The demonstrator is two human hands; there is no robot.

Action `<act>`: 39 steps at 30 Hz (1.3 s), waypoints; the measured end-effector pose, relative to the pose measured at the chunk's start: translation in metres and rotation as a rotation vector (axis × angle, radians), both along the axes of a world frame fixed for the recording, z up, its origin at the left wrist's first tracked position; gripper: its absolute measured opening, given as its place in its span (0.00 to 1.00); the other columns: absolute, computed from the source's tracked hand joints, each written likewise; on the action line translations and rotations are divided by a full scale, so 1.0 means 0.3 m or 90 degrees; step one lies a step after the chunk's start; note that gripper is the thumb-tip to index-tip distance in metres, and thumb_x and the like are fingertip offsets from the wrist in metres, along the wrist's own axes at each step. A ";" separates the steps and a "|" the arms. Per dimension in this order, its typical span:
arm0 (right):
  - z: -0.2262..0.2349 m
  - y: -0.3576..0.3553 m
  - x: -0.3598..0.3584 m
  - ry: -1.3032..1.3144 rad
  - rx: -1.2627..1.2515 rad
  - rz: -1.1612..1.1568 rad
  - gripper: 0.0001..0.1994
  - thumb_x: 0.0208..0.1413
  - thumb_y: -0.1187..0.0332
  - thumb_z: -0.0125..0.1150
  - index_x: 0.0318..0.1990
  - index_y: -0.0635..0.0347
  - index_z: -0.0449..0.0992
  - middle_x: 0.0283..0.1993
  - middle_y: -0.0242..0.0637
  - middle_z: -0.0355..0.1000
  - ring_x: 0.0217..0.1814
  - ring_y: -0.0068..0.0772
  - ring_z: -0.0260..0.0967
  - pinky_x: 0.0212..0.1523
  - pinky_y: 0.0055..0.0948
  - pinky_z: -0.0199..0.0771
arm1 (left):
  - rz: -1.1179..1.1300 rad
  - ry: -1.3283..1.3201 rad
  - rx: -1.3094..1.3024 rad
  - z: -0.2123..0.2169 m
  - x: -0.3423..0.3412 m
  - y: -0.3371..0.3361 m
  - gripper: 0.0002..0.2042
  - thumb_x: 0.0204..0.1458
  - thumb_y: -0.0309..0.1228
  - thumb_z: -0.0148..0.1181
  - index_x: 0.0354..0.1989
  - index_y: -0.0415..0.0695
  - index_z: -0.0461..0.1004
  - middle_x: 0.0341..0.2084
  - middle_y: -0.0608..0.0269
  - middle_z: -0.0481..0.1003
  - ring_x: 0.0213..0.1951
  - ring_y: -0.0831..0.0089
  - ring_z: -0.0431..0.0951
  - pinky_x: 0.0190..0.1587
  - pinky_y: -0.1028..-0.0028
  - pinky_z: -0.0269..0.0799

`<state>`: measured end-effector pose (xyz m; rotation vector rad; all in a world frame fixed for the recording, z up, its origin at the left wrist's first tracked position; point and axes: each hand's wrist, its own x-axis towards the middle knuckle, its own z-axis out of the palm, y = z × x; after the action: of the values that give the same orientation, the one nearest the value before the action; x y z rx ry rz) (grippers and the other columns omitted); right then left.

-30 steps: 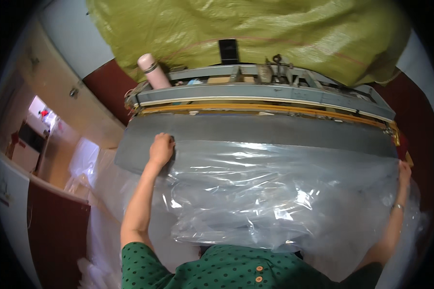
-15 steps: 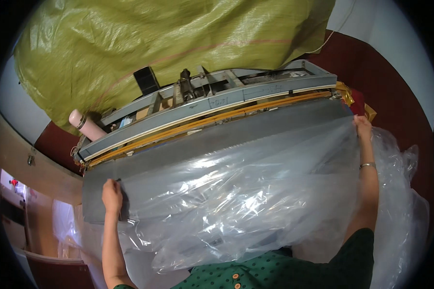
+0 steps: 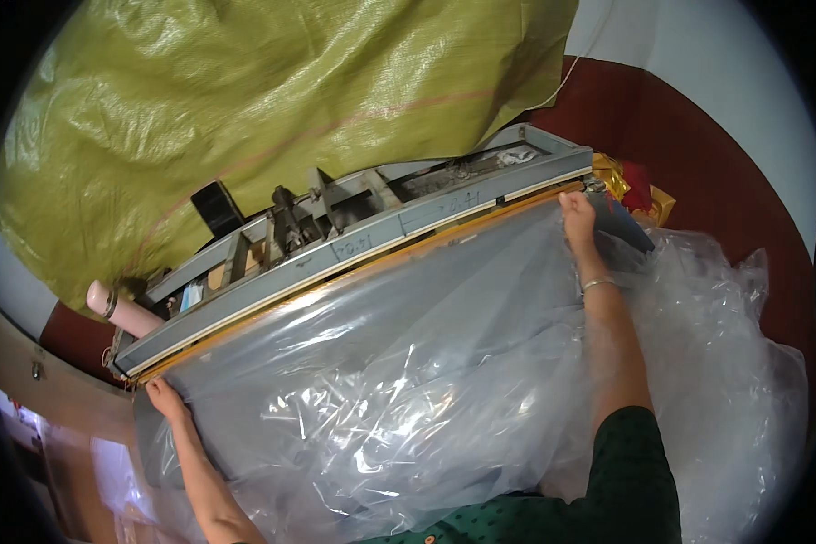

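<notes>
Clear plastic film (image 3: 372, 390) stretches across the grey machine bed, wrinkled and shiny toward my body. My left hand (image 3: 166, 399) is closed on its edge at the left end of the long orange-and-white sealing bar (image 3: 363, 265). At the bar's right end my right hand (image 3: 578, 220) pinches the film's other corner. Between the two hands the film's far edge runs along the bar. Just beyond lies the machine's grey metal frame (image 3: 381, 227), which has handwritten marks on its front.
A pink flask (image 3: 122, 311) and a black phone-like slab (image 3: 218, 210) rest on the frame. Behind it rises a large yellow-green woven sheet (image 3: 272, 100). More loose film (image 3: 707, 363) heaps at the right, beside gold and red wrapping (image 3: 630, 186). A wooden door (image 3: 54, 363) stands at left.
Both hands have moved the film's edge forward to the bar; the left hand travelled farthest from mid-bed. The view has also turned, shifting the machine leftward.
</notes>
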<state>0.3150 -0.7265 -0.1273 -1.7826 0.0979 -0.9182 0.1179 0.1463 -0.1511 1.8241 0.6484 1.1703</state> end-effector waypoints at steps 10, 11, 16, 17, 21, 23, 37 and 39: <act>0.027 0.065 0.078 -0.010 -0.030 -0.111 0.08 0.49 0.70 0.59 0.26 0.62 0.67 0.21 0.29 0.66 0.22 0.18 0.62 0.25 0.20 0.63 | -0.089 -0.081 -0.031 -0.029 0.053 0.146 0.05 0.54 0.30 0.52 0.29 0.44 0.65 0.21 0.74 0.61 0.25 0.84 0.59 0.28 0.82 0.57; 0.030 0.052 0.084 -0.011 -0.059 -0.131 0.06 0.50 0.71 0.57 0.27 0.61 0.67 0.21 0.30 0.66 0.21 0.19 0.62 0.24 0.20 0.63 | -0.083 -0.091 -0.021 -0.033 0.048 0.154 0.05 0.54 0.30 0.52 0.30 0.44 0.65 0.22 0.74 0.62 0.26 0.84 0.60 0.29 0.82 0.58; 0.044 0.005 0.058 -0.046 0.063 -0.050 0.01 0.51 0.73 0.50 0.31 0.59 0.66 0.21 0.32 0.66 0.17 0.21 0.61 0.19 0.21 0.62 | -0.047 -0.120 -0.178 0.054 0.039 0.015 0.03 0.53 0.26 0.49 0.33 0.44 0.62 0.26 0.69 0.67 0.30 0.81 0.65 0.33 0.80 0.64; 0.058 0.017 0.060 -0.035 0.063 -0.042 0.02 0.51 0.74 0.49 0.32 0.59 0.66 0.21 0.32 0.66 0.17 0.21 0.61 0.18 0.22 0.62 | -0.049 -0.160 -0.209 0.086 0.019 -0.008 0.03 0.53 0.25 0.48 0.33 0.44 0.61 0.26 0.68 0.67 0.30 0.80 0.66 0.33 0.80 0.65; 0.066 0.066 0.065 -0.008 0.097 -0.015 0.03 0.53 0.74 0.48 0.35 0.59 0.65 0.22 0.30 0.65 0.17 0.20 0.61 0.17 0.21 0.63 | 0.143 -0.135 -0.067 0.093 -0.050 0.065 0.04 0.53 0.25 0.45 0.36 0.43 0.65 0.28 0.63 0.70 0.34 0.75 0.70 0.35 0.76 0.68; 0.058 0.053 0.065 0.000 0.115 0.009 0.03 0.53 0.73 0.49 0.35 0.59 0.65 0.22 0.30 0.65 0.18 0.19 0.61 0.18 0.21 0.64 | 0.207 -0.047 0.105 0.122 -0.040 0.007 0.06 0.53 0.26 0.45 0.37 0.41 0.67 0.30 0.58 0.72 0.37 0.67 0.71 0.37 0.71 0.68; 0.082 -0.378 -0.647 0.198 -0.367 -0.247 0.15 0.56 0.59 0.55 0.29 0.66 0.69 0.23 0.40 0.67 0.25 0.30 0.62 0.30 0.30 0.64 | -0.263 0.355 0.351 0.340 -0.254 -0.452 0.07 0.55 0.29 0.47 0.30 0.39 0.62 0.21 0.48 0.66 0.25 0.52 0.68 0.28 0.66 0.63; -0.086 -0.558 -0.845 0.244 -0.463 -0.224 0.14 0.58 0.61 0.50 0.31 0.65 0.69 0.23 0.44 0.66 0.25 0.43 0.63 0.31 0.36 0.64 | -0.435 0.235 0.216 0.335 -0.246 -0.603 0.08 0.56 0.29 0.49 0.28 0.40 0.62 0.20 0.60 0.67 0.24 0.72 0.68 0.28 0.73 0.63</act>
<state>0.0615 -0.8940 -0.1531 -2.6722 0.3694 -0.9057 0.0440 -0.0347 -0.0505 2.3147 -0.0154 0.5049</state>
